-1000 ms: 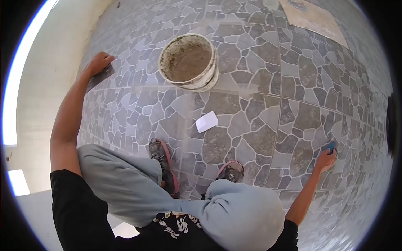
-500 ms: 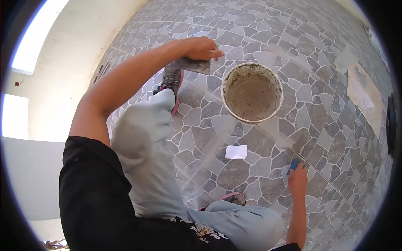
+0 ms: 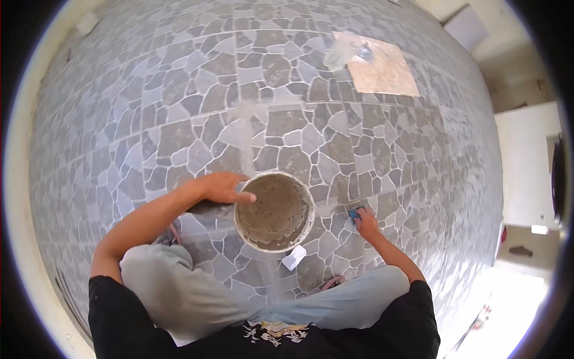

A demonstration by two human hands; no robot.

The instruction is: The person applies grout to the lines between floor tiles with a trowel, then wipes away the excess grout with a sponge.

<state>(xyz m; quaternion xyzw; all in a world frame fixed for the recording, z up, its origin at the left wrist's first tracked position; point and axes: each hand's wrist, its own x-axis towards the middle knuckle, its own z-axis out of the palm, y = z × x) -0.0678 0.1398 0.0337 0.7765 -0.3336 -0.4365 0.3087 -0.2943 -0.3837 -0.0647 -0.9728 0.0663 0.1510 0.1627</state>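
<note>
I count one bucket (image 3: 274, 210), round and crusted inside, standing on the tiled floor (image 3: 179, 107). One dark flat trowel (image 3: 209, 207) sits under my left hand (image 3: 222, 187). One blue sponge (image 3: 356, 211) lies at the fingertips of my right hand (image 3: 366, 222). One white card (image 3: 294, 258) lies just beside the bucket. One bare tan tile (image 3: 382, 70) interrupts the stone-pattern floor. Two hands in view, both mine. Shoes: one tip (image 3: 332, 280) visible for certain.
</note>
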